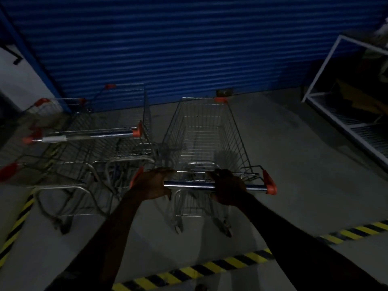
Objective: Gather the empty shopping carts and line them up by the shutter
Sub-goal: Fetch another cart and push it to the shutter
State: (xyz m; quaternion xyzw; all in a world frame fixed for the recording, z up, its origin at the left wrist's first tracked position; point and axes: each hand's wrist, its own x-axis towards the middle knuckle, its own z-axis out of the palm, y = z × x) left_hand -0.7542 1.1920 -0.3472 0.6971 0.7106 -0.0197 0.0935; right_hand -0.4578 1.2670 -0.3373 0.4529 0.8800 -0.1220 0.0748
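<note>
Standing at the far left, a white wall [12, 80] meets the blue frame of the shutter, and yellow-and-black hazard tape [17, 225] runs along the floor edge below it. Just inside that tape sit the parked carts [88, 141], a blurred cluster of wire baskets with orange corner caps, their fronts close to the blue roller shutter [178, 43]. How many are nested there is hard to tell in the dim light.

Only a narrow gap separates them from the cart being pushed [201, 143], which stands just to their right, empty, its nose pointing at the shutter and a strip of bare floor between its front edge and the shutter's foot. The left hand [152, 183] is closed around the left end of the handle bar [189, 186], beside the orange end cap. The right hand [228, 186] is closed over the same bar further along, short of the right cap, so each grip is clamped on the handle.

To the right of this cart the concrete floor [289, 164] lies open and wide. A second band of hazard tape crosses the floor behind the cart. At the far right a white metal rack [327, 59] leans in, well apart from the cart.
</note>
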